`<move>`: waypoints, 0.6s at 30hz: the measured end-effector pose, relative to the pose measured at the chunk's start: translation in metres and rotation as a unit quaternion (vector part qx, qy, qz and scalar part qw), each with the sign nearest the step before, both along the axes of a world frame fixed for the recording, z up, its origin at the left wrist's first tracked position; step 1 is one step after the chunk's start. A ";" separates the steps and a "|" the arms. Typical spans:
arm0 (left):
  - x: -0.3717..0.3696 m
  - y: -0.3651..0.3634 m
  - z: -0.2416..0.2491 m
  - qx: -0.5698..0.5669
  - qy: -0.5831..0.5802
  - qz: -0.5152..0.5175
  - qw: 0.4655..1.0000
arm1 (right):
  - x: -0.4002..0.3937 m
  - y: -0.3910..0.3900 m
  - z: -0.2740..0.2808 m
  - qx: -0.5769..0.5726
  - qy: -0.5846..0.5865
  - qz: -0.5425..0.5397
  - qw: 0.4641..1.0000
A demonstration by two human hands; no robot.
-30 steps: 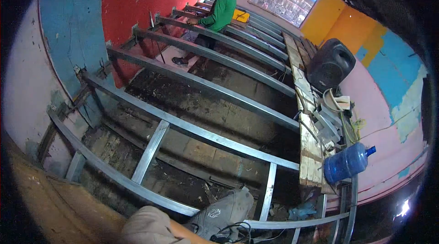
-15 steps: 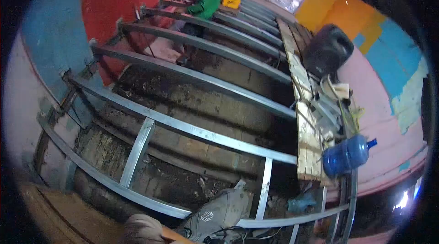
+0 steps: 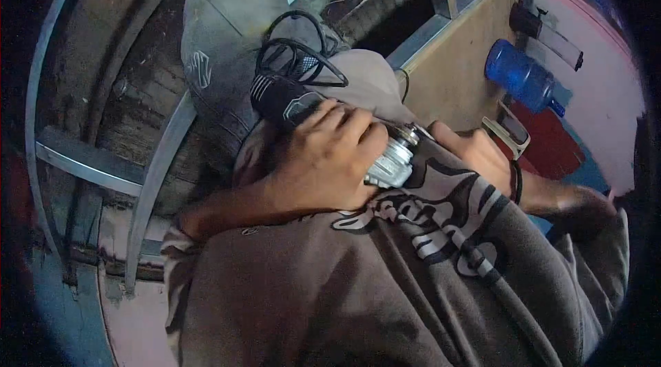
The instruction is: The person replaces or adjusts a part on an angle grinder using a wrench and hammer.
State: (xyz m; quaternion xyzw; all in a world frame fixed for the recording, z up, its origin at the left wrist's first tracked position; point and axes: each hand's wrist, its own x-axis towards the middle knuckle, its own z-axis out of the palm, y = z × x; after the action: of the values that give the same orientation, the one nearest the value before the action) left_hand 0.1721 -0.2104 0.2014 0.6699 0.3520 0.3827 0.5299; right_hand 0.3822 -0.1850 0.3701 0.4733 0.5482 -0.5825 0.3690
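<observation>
I am looking straight down at my own body in a brown printed sweatshirt [image 3: 385, 277]. My left hand [image 3: 323, 157] is wrapped around an angle grinder [image 3: 292, 102] with a black body and a silver gear head [image 3: 394, 160], held against my chest. Its black cord [image 3: 296, 57] loops over my grey trouser leg [image 3: 227, 16]. My right hand [image 3: 475, 150], with a dark band on the wrist, rests just beside the grinder's head. Its fingers are hidden behind the sweatshirt fold.
Grey metal frame channels [image 3: 155, 167] run below me on the left over dark rubble. A plywood board [image 3: 454, 71] lies at the upper right, with a blue water bottle [image 3: 520, 78] beyond it on the pink floor. A small metal bracket [image 3: 506, 129] lies near my right hand.
The view has swung from the long room with the steel frame and the person in green down to my own chest. Both hands and the grinder have come into view.
</observation>
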 end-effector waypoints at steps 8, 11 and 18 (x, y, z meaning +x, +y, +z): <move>0.002 -0.005 -0.005 0.007 0.025 0.002 1.000 | -0.005 0.041 -0.036 0.067 -0.017 0.028 0.997; 0.001 -0.005 -0.006 0.001 0.031 -0.020 0.999 | -0.012 0.041 -0.039 0.079 -0.024 0.022 0.996; -0.004 -0.001 0.002 -0.014 0.037 -0.059 0.998 | -0.003 0.031 -0.044 0.105 0.026 -0.006 0.994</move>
State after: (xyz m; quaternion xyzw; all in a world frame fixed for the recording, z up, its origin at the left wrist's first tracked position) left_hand 0.1686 -0.2114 0.2035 0.6957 0.3366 0.3214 0.5472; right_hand 0.3793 -0.1539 0.3266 0.4971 0.6132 -0.5360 0.2994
